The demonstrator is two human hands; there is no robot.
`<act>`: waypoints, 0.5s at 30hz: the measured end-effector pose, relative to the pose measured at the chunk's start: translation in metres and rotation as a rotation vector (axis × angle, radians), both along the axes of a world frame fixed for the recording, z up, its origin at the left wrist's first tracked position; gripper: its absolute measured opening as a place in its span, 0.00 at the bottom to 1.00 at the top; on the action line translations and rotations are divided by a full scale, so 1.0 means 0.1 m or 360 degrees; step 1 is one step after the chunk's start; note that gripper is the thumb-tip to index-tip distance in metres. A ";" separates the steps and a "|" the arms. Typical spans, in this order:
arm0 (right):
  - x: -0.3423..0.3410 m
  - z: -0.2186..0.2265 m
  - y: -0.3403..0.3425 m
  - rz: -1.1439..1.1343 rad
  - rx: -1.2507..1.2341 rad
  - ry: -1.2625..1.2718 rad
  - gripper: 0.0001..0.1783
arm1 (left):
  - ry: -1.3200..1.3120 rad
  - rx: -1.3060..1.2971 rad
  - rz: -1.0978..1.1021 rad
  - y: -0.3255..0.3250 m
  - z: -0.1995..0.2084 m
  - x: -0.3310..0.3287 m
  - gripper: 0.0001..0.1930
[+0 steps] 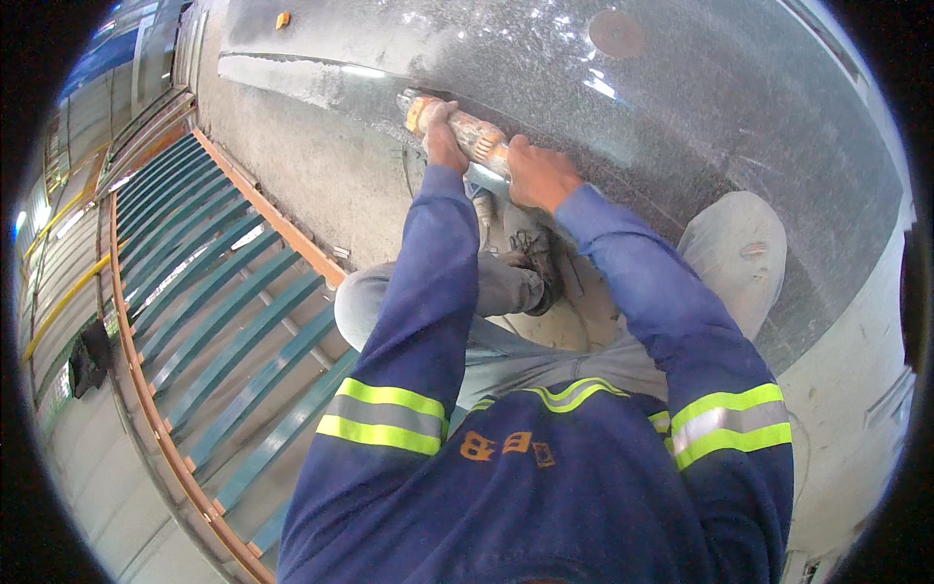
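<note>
An orange, dust-coated angle grinder (474, 134) lies across the near edge of a large dark stone slab (710, 127). My left hand (444, 139) wraps round the front of its body, just behind the head. Farther back, my right hand (541, 173) is closed round the rear handle end. The grinder's head points up and left, close to the slab's edge. Its disc is too small and blurred to make out. Pale dust covers the slab to the far left of the tool.
A rack of teal slats (248, 336) with an orange-brown frame stands at left. My bent knees and a dark shoe (540, 263) are close below the grinder. A small orange block (282, 19) lies far left, and a round brownish disc-shaped patch (617, 35) shows on the slab.
</note>
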State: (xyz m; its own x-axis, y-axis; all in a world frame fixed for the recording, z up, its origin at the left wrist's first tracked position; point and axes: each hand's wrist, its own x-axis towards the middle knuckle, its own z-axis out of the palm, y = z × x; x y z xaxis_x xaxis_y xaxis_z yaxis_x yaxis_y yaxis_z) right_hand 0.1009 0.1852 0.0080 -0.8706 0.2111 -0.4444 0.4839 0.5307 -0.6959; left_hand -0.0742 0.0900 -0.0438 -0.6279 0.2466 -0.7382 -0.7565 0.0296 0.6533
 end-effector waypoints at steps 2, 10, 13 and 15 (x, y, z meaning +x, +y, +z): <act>-0.03 -0.06 -0.02 -0.0020 0.0009 0.0019 0.21 | -0.0031 0.0006 -0.0011 -0.06 -0.13 -0.08 0.15; -0.02 -0.11 -0.11 -0.0053 0.0067 0.0059 0.22 | -0.0116 0.0114 -0.0044 -0.16 -0.13 -0.08 0.13; 0.03 -0.01 -0.06 -0.0061 0.0079 -0.0002 0.22 | 0.0060 0.0060 -0.0017 -0.04 0.02 0.05 0.16; 0.10 0.05 -0.03 -0.0040 0.0041 0.0001 0.21 | 0.0039 0.0042 -0.0027 0.02 0.17 0.18 0.17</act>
